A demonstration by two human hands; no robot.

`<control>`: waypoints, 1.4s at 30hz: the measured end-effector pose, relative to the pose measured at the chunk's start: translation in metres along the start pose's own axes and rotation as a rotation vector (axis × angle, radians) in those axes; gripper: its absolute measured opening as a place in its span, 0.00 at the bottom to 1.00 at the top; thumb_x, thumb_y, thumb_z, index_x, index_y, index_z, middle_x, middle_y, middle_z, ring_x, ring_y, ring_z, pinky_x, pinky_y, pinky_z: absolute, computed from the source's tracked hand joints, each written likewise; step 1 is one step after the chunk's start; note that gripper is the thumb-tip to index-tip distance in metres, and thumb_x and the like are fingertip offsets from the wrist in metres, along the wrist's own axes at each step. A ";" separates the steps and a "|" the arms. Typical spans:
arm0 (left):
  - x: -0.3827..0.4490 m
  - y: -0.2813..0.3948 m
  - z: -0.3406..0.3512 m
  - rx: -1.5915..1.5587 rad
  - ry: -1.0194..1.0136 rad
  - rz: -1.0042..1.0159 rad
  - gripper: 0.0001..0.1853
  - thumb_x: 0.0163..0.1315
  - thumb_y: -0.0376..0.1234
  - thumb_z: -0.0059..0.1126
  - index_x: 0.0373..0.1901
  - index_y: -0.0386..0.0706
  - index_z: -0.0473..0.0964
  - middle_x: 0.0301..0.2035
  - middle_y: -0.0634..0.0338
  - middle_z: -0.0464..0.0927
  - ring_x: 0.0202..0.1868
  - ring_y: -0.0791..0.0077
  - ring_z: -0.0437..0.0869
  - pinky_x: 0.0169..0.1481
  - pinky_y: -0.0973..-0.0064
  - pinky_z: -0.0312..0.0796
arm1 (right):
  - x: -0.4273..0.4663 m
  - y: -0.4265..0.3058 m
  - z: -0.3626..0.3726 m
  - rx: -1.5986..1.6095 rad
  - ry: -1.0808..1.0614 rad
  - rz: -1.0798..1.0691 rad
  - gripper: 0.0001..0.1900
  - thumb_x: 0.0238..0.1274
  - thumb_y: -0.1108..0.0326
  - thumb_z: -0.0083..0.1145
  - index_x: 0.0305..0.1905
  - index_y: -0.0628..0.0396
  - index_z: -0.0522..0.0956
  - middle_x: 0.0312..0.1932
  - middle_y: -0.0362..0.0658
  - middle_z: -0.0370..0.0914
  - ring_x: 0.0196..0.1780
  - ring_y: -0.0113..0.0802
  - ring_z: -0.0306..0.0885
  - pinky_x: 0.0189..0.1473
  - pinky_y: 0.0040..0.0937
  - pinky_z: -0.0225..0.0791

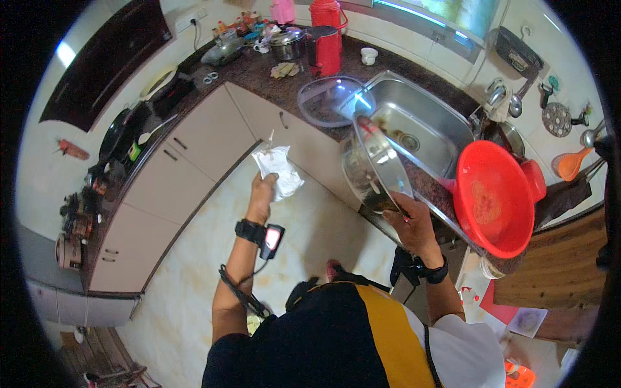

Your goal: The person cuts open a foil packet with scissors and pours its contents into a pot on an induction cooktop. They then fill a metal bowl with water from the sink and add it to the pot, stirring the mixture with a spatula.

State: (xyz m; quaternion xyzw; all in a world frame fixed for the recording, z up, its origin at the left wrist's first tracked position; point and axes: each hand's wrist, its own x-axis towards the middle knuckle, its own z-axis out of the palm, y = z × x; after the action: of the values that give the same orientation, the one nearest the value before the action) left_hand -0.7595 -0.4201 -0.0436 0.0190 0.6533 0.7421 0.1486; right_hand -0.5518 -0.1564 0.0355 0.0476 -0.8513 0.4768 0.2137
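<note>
My left hand (263,189) grips a crumpled white packet (280,169) by its near end, above the tiled floor. The packet's far end is torn or tied into a thin tip; I cannot tell which. In my right hand (412,220) is a steel bowl (378,165), held by its rim and tilted on its side in front of the sink. A dark patch shows low on the bowl, and its inside is mostly turned from view. A clear round lid (335,101) lies on the counter just beyond the bowl, beside the steel sink (417,111).
A red plastic basin (495,203) leans at the counter's right end. Along the back stand a red jug (326,51), a steel pot (287,41) and a small white cup (368,56). The dark stone counter (242,68) bends left towards the stove (126,126). Utensils hang on the right wall.
</note>
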 end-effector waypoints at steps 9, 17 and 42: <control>0.307 -0.010 -0.006 0.045 0.117 0.082 0.14 0.46 0.26 0.62 0.37 0.32 0.73 0.29 0.57 0.78 0.25 0.73 0.77 0.28 0.78 0.70 | 0.093 0.048 -0.016 -0.131 0.260 0.227 0.17 0.48 0.79 0.56 0.46 0.64 0.76 0.33 0.52 0.79 0.35 0.34 0.80 0.40 0.27 0.69; 0.519 -0.034 0.012 0.282 0.146 -0.049 0.18 0.42 0.28 0.66 0.37 0.31 0.76 0.32 0.54 0.80 0.32 0.67 0.80 0.35 0.71 0.73 | 0.188 0.099 -0.003 -0.190 0.352 0.428 0.18 0.49 0.82 0.51 0.48 0.62 0.75 0.35 0.46 0.80 0.36 0.28 0.78 0.41 0.24 0.68; 0.297 0.014 0.347 -0.442 -1.148 -0.777 0.30 0.64 0.52 0.36 0.63 0.47 0.55 0.60 0.51 0.60 0.61 0.51 0.63 0.59 0.38 0.58 | 0.214 0.187 -0.133 -0.524 0.032 0.305 0.21 0.41 0.77 0.52 0.45 0.47 0.76 0.23 0.52 0.75 0.28 0.51 0.75 0.25 0.46 0.63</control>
State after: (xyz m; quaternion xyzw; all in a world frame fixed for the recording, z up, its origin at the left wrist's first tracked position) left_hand -0.9686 -0.0145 -0.0290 0.1416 0.2667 0.6235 0.7212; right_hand -0.7559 0.0817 0.0357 -0.1450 -0.9392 0.2684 0.1579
